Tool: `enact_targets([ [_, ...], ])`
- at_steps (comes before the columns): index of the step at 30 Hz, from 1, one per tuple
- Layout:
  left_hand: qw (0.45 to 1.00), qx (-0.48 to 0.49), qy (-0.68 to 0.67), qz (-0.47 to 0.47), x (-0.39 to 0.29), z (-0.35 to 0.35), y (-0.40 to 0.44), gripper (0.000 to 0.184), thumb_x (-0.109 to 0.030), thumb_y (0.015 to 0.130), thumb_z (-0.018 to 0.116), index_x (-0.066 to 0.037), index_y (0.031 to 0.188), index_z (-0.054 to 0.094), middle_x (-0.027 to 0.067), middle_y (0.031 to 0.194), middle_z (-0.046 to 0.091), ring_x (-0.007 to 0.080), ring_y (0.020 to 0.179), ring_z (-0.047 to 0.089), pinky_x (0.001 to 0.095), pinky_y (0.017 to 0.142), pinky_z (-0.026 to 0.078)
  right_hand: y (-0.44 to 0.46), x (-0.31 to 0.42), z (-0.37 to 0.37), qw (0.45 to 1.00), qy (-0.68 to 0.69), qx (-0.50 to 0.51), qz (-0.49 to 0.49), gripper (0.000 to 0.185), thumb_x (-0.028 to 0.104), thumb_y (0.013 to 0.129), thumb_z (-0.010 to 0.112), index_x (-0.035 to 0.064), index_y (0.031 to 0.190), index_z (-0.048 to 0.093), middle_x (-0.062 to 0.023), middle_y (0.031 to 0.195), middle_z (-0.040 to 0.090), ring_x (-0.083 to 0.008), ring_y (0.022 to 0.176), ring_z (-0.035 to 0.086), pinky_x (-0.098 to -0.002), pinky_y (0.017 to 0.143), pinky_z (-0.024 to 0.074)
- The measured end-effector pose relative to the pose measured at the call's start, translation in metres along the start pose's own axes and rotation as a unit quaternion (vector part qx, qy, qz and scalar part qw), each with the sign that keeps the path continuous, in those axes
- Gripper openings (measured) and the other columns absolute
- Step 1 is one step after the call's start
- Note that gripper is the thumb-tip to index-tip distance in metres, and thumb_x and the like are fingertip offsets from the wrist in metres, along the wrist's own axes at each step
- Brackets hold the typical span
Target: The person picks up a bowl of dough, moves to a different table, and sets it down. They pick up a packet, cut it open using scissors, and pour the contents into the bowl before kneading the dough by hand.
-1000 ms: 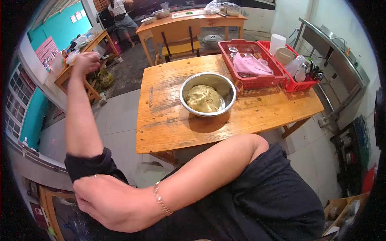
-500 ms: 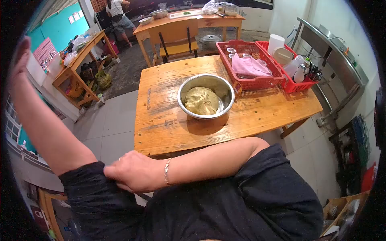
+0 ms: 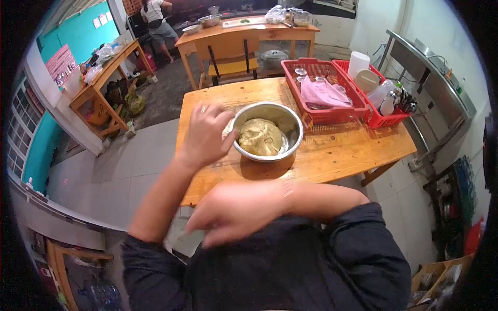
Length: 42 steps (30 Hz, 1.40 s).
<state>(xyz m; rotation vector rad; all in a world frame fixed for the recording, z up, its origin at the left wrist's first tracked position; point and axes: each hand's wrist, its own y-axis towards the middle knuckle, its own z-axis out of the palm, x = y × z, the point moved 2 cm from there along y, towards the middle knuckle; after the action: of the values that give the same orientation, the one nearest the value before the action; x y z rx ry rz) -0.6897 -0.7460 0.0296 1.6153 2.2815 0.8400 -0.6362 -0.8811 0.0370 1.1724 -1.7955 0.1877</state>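
A steel bowl (image 3: 239, 150) sits on the wooden table, holding a smooth lump of yellowish dough (image 3: 260, 137). My left hand (image 3: 205, 132), with a ring on one finger, is at the bowl's left rim. Its fingers are bent and apart from the thumb, and I cannot tell whether they touch the rim. Low in front of my chest, between my body and the table, is my right hand (image 3: 236, 210), smeared by motion. Its fingers look loosely spread with nothing seen in them. A bracelet circles that wrist. Both black sleeves (image 3: 150, 269) sit near the elbows.
On the table's (image 3: 332, 168) far right stand a red basket (image 3: 337, 115) with a pink cloth (image 3: 326, 93) and a second red basket (image 3: 381, 121) with containers and utensils. Behind is a chair (image 3: 231, 46) by another table. A person (image 3: 155, 20) stands far back left.
My left arm has swung in from the far left, bringing the hand to the bowl. My right hand has let go of the left sleeve and moved right.
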Motion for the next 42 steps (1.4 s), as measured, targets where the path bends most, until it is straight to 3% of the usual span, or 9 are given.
enact_targets([
  [5, 0.906, -0.013, -0.184, -0.381, 0.01, 0.121, -0.072, 0.057, -0.033, 0.082, 0.072, 0.007, 0.116, 0.052, 0.0215, 0.106, 0.061, 0.036, 0.109, 0.056, 0.047, 0.099, 0.041, -0.153, -0.094, -0.117, 0.832, -0.112, -0.446, 0.309, 0.037, 0.014, 0.088, 0.065, -0.0062, 0.119, 0.06, -0.0157, 0.094, 0.071, -0.0155, 0.085, 0.067, -0.0308, 0.075, 0.0533],
  [6, 0.887, 0.008, -0.207, -0.413, 0.009, 0.147, -0.076, 0.061, -0.034, 0.081, 0.073, 0.009, 0.118, 0.049, 0.0232, 0.106, 0.061, 0.035, 0.108, 0.057, 0.0456, 0.099, 0.041, -0.182, -0.111, -0.127, 0.753, -0.28, -0.426, 0.417, 0.046, 0.022, 0.087, 0.068, -0.0068, 0.122, 0.057, -0.0151, 0.091, 0.071, -0.017, 0.08, 0.068, -0.0326, 0.072, 0.0535],
  [8, 0.837, 0.029, -0.308, -0.452, 0.008, 0.181, -0.079, 0.065, -0.034, 0.079, 0.075, 0.01, 0.117, 0.046, 0.025, 0.107, 0.061, 0.0334, 0.106, 0.059, 0.0429, 0.096, 0.044, -0.221, -0.153, -0.128, 0.709, -0.194, -0.409, 0.54, 0.041, 0.028, 0.083, 0.071, -0.005, 0.105, 0.063, -0.021, 0.095, 0.069, -0.0255, 0.082, 0.069, -0.0357, 0.073, 0.0538],
  [13, 0.74, -0.023, -0.48, -0.47, 0.011, 0.211, -0.079, 0.055, -0.01, 0.078, 0.071, 0.006, 0.117, 0.036, 0.0231, 0.107, 0.06, 0.0252, 0.088, 0.066, 0.0328, 0.066, 0.057, -0.217, -0.211, -0.077, 0.669, -0.216, -0.49, 0.516, 0.036, 0.017, 0.081, 0.068, -0.0063, 0.107, 0.061, -0.0261, 0.104, 0.066, -0.0339, 0.091, 0.068, -0.0413, 0.082, 0.0536],
  [15, 0.726, -0.075, -0.481, -0.485, 0.016, 0.217, -0.095, 0.055, -0.001, 0.076, 0.063, 0.003, 0.121, 0.031, 0.0214, 0.103, 0.06, 0.0235, 0.077, 0.067, 0.0331, 0.056, 0.059, -0.196, -0.178, -0.067, 0.725, -0.137, -0.451, 0.502, 0.044, 0.022, 0.08, 0.072, -0.0051, 0.111, 0.058, -0.0249, 0.103, 0.066, -0.0332, 0.094, 0.066, -0.0405, 0.084, 0.0524],
  [22, 0.699, -0.076, -0.463, -0.54, 0.033, 0.128, -0.156, 0.044, 0.004, 0.076, 0.06, 0.003, 0.116, 0.042, 0.013, 0.088, 0.064, 0.0164, 0.071, 0.064, 0.027, 0.065, 0.053, -0.163, -0.129, -0.021, 0.814, 0.052, -0.346, 0.464, 0.041, 0.032, 0.089, 0.067, -0.0021, 0.113, 0.061, -0.0159, 0.088, 0.069, -0.0193, 0.074, 0.067, -0.0319, 0.069, 0.0533],
  [26, 0.722, -0.094, -0.427, -0.536, 0.047, 0.127, -0.178, 0.044, 0.004, 0.076, 0.06, 0.004, 0.118, 0.048, 0.0124, 0.095, 0.064, 0.0141, 0.075, 0.064, 0.027, 0.067, 0.053, -0.211, -0.184, -0.044, 0.772, 0.01, -0.467, 0.431, 0.032, 0.028, 0.092, 0.064, -0.0027, 0.102, 0.067, -0.0122, 0.088, 0.07, -0.0146, 0.067, 0.065, -0.0286, 0.063, 0.0524],
  [32, 0.786, -0.1, -0.371, -0.485, 0.039, 0.136, -0.171, 0.054, 0.001, 0.082, 0.053, 0.006, 0.134, 0.042, 0.0173, 0.123, 0.057, 0.0227, 0.112, 0.057, 0.0339, 0.097, 0.045, -0.289, -0.221, -0.086, 0.539, -0.344, -0.55, 0.537, 0.048, 0.038, 0.082, 0.07, -0.0052, 0.102, 0.065, -0.0231, 0.094, 0.068, -0.0353, 0.086, 0.066, -0.0412, 0.077, 0.0519],
  [42, 0.748, -0.149, -0.427, -0.486, 0.037, 0.151, -0.176, 0.049, 0.003, 0.086, 0.045, 0.006, 0.135, 0.043, 0.0188, 0.129, 0.055, 0.0259, 0.118, 0.055, 0.0355, 0.102, 0.042, -0.253, -0.237, -0.106, 0.487, -0.272, -0.593, 0.581, 0.053, 0.045, 0.072, 0.075, 0.0009, 0.102, 0.069, -0.0228, 0.098, 0.068, -0.0368, 0.094, 0.065, -0.0438, 0.084, 0.0495],
])
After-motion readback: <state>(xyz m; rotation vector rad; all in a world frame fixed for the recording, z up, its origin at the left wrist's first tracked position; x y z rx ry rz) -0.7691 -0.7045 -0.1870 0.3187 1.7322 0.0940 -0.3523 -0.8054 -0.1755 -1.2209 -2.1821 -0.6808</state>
